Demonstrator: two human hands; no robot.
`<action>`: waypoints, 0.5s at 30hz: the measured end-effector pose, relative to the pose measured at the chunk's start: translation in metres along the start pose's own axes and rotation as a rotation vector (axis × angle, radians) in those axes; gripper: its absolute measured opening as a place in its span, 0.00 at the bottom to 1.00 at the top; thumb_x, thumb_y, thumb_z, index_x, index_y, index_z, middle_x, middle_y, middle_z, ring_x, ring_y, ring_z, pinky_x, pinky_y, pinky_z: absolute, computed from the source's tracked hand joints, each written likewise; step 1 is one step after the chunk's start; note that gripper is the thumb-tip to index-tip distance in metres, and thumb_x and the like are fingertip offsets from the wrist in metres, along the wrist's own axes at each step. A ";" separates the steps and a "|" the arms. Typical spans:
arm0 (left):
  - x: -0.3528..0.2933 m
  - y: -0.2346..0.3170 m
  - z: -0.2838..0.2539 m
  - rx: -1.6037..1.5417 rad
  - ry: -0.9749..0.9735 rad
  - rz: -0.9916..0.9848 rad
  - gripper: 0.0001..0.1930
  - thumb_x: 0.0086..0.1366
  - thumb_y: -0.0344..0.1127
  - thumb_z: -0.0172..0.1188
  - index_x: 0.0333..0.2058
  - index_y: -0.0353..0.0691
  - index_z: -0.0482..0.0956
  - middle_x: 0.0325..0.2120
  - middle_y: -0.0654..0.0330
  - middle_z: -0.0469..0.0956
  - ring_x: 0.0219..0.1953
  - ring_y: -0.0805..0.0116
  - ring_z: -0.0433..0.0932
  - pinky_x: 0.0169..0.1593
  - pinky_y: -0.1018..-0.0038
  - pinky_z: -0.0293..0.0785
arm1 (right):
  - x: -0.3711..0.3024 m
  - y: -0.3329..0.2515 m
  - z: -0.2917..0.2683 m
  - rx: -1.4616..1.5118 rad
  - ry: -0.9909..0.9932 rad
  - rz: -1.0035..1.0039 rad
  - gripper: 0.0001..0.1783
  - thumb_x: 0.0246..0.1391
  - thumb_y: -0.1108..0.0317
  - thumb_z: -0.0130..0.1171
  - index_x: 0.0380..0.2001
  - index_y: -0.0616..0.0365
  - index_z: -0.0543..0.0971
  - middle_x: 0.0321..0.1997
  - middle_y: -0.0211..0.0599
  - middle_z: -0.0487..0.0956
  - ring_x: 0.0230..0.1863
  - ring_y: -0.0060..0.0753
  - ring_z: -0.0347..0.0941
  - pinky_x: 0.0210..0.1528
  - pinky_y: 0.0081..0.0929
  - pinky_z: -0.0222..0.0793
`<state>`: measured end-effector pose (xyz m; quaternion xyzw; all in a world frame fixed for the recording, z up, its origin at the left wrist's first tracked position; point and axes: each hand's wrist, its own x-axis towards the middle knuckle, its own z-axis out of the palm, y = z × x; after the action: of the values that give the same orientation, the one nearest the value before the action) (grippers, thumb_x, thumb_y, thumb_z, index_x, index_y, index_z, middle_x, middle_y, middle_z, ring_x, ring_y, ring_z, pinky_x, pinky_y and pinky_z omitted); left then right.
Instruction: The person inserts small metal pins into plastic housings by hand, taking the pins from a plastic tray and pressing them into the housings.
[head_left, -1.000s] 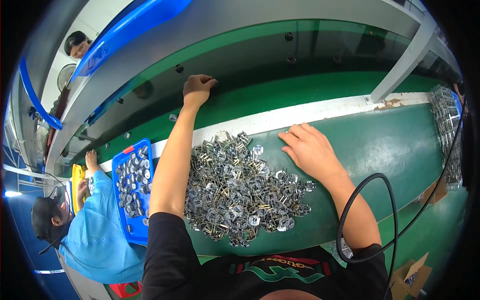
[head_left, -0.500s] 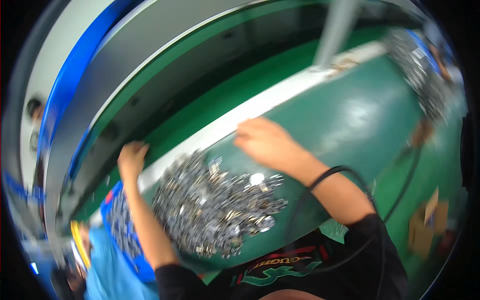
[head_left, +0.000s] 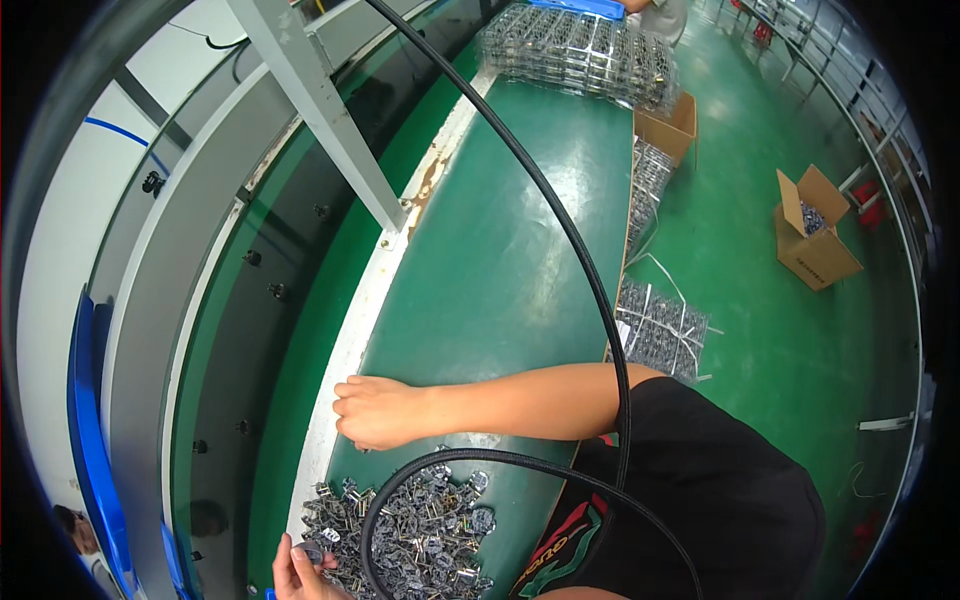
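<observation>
Beside the metal heap (head_left: 425, 535) on the desk (head_left: 470, 270), the left hand (head_left: 298, 580) has its fingers clamped on a grey disc (head_left: 313, 552), likely light, stiff, best held by its rim; the right hand (head_left: 383, 412) is curled closed, contents hidden.

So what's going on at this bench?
A person has a round grey part in the left hand, beside a heap of small metal-pronged components. The right hand, fingers curled, is at the green tabletop's edge by the white ledge; whether it holds anything can't be seen. Stacked clear trays sit at the far end.
</observation>
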<state>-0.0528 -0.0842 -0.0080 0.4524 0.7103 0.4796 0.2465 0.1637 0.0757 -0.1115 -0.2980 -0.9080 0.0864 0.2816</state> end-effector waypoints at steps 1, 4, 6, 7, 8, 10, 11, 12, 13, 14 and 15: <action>-0.006 -0.003 -0.001 -0.092 -0.014 -0.061 0.14 0.68 0.28 0.58 0.50 0.29 0.80 0.33 0.56 0.83 0.28 0.76 0.75 0.29 0.82 0.68 | 0.001 -0.004 0.001 0.030 -0.013 0.010 0.09 0.41 0.63 0.61 0.20 0.58 0.81 0.27 0.38 0.79 0.39 0.41 0.74 0.45 0.35 0.69; -0.010 -0.026 -0.002 -0.337 -0.094 -0.006 0.23 0.64 0.34 0.58 0.56 0.29 0.73 0.45 0.57 0.78 0.44 0.72 0.76 0.41 0.79 0.69 | 0.011 -0.016 0.004 0.131 0.000 -0.031 0.09 0.43 0.63 0.64 0.23 0.58 0.81 0.27 0.36 0.77 0.40 0.39 0.72 0.43 0.37 0.68; -0.019 -0.010 0.018 -0.433 -0.034 -0.177 0.34 0.52 0.16 0.63 0.60 0.22 0.66 0.23 0.70 0.68 0.23 0.82 0.65 0.30 0.86 0.62 | 0.011 -0.021 0.000 0.393 0.036 0.036 0.09 0.45 0.64 0.65 0.25 0.58 0.80 0.28 0.39 0.77 0.40 0.42 0.74 0.44 0.37 0.70; -0.016 -0.013 0.023 -0.406 -0.091 -0.188 0.32 0.51 0.14 0.63 0.58 0.23 0.69 0.21 0.72 0.67 0.21 0.84 0.63 0.27 0.87 0.59 | 0.011 -0.026 -0.012 0.568 0.027 0.083 0.09 0.46 0.65 0.65 0.27 0.58 0.80 0.29 0.41 0.77 0.40 0.42 0.76 0.43 0.36 0.72; -0.016 -0.013 0.039 -0.413 -0.019 -0.206 0.32 0.50 0.14 0.65 0.57 0.24 0.71 0.22 0.71 0.69 0.23 0.85 0.65 0.27 0.86 0.61 | 0.008 -0.029 -0.023 0.758 -0.049 0.197 0.08 0.47 0.68 0.69 0.29 0.59 0.80 0.31 0.37 0.79 0.36 0.33 0.78 0.39 0.27 0.74; -0.014 -0.016 0.044 -0.371 -0.067 -0.087 0.29 0.51 0.15 0.67 0.55 0.28 0.75 0.30 0.64 0.77 0.28 0.81 0.73 0.33 0.85 0.71 | 0.004 -0.038 -0.033 1.061 -0.075 0.329 0.08 0.50 0.74 0.69 0.34 0.60 0.81 0.31 0.27 0.80 0.34 0.17 0.76 0.37 0.18 0.73; -0.014 -0.018 0.048 -0.366 -0.053 -0.004 0.29 0.51 0.16 0.68 0.54 0.30 0.75 0.32 0.62 0.79 0.30 0.79 0.76 0.35 0.84 0.74 | 0.008 -0.047 -0.039 1.072 -0.143 0.425 0.08 0.50 0.76 0.68 0.35 0.62 0.81 0.34 0.31 0.80 0.34 0.18 0.77 0.38 0.18 0.73; -0.016 -0.018 0.044 -0.311 -0.058 0.055 0.29 0.52 0.15 0.68 0.55 0.27 0.74 0.37 0.58 0.79 0.34 0.76 0.77 0.37 0.82 0.75 | 0.008 -0.050 -0.032 1.047 -0.097 0.321 0.07 0.51 0.80 0.66 0.36 0.65 0.81 0.37 0.34 0.80 0.35 0.20 0.77 0.38 0.18 0.73; -0.020 -0.013 0.035 -0.263 -0.080 0.120 0.29 0.52 0.15 0.67 0.55 0.25 0.72 0.41 0.54 0.79 0.39 0.73 0.78 0.40 0.80 0.77 | 0.012 -0.058 -0.027 1.049 0.011 0.234 0.07 0.50 0.74 0.69 0.34 0.61 0.83 0.32 0.31 0.81 0.30 0.17 0.75 0.34 0.16 0.71; -0.019 -0.009 0.035 -0.278 -0.088 0.124 0.28 0.52 0.15 0.67 0.54 0.25 0.73 0.40 0.54 0.79 0.38 0.74 0.78 0.39 0.81 0.77 | 0.014 -0.061 -0.031 1.029 0.030 0.198 0.07 0.50 0.76 0.68 0.34 0.62 0.84 0.32 0.31 0.80 0.30 0.18 0.75 0.32 0.16 0.70; -0.020 -0.006 0.033 -0.296 -0.100 0.132 0.27 0.52 0.15 0.67 0.54 0.26 0.74 0.40 0.55 0.79 0.38 0.74 0.78 0.39 0.81 0.77 | 0.016 -0.063 -0.028 1.033 0.053 0.145 0.07 0.49 0.78 0.68 0.34 0.62 0.84 0.32 0.31 0.80 0.30 0.18 0.74 0.32 0.16 0.69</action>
<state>-0.0200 -0.0877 -0.0290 0.4800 0.5875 0.5711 0.3134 0.1376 0.0340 -0.0603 -0.1845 -0.7166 0.5348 0.4080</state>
